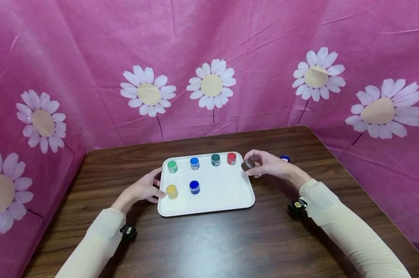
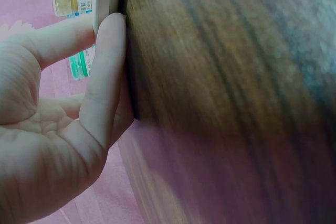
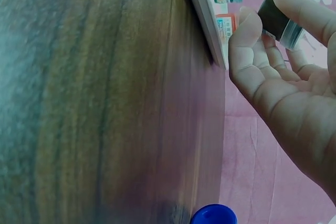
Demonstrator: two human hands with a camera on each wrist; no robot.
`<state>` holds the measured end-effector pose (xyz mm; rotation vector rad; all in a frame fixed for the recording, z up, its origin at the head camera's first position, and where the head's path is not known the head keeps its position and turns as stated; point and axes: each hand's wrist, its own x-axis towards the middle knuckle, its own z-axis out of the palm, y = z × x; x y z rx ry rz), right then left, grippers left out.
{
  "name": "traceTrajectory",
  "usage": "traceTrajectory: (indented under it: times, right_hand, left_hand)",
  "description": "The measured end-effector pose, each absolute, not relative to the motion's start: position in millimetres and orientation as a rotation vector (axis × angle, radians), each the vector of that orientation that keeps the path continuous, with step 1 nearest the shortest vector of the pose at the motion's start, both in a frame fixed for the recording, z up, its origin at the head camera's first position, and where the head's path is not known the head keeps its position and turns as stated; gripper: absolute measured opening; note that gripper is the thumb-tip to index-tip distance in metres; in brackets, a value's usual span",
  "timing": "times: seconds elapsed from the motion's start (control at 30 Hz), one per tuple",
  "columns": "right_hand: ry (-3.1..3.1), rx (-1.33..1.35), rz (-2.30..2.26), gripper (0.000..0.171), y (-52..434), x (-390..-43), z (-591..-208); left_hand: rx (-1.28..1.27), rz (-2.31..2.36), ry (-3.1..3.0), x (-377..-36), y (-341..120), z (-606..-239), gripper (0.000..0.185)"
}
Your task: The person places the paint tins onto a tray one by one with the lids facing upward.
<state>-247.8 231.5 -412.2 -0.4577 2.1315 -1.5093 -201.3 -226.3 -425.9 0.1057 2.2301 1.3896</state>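
The dark jar is in the air at the right edge of the white tray, a little right of centre in the head view, just beside the red jar. The right hand pinches it between thumb and fingertips, and the wrist view shows it tilted, the dark cap toward the thumb and the clear body toward the other fingers. I think this is the weak point: only the fingertips carry the jar, so it could slip and fall on the tray rim or on the surface. If it comes down too near the red jar or the teal jar, it could knock them over, because they stand close in one row.

The left hand lies at the left edge of the tray. Its fingers are mostly straight and press against the rim, next to the yellow jar. If this hand pushes too hard, I judge the tray may slide on the smooth wooden surface and the small jars on it, also the green jar and the two blue ones, may wobble.

Both forearms come in from the lower corners of the frame, wrists low over the surface. A blue cap sits just behind the right hand; a careless wrist could sweep it away.
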Motion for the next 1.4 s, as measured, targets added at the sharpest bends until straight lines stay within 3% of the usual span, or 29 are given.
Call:
traceTrajectory:
  times: [0.33, 0.8, 1.4]
  right_hand:
    - [2.157, -0.545, -1.46, 0.046, 225.5, -250.7, -408.4]
    - [2.107, -0.713, -1.425, 0.055, 206.9, -250.0, -405.7]
    - [1.991, -0.691, -1.391, 0.056, 176.4, -244.4, -412.3]
  left_hand:
    - [0.1, 1.388, 2.233, -202.1, -225.8, -425.2, 0.103]
    - [0.098, 1.386, 2.232, -201.7, -225.6, -424.8, 0.103]
    - [0.102, 1.393, 2.246, -202.0, -226.3, -425.4, 0.102]
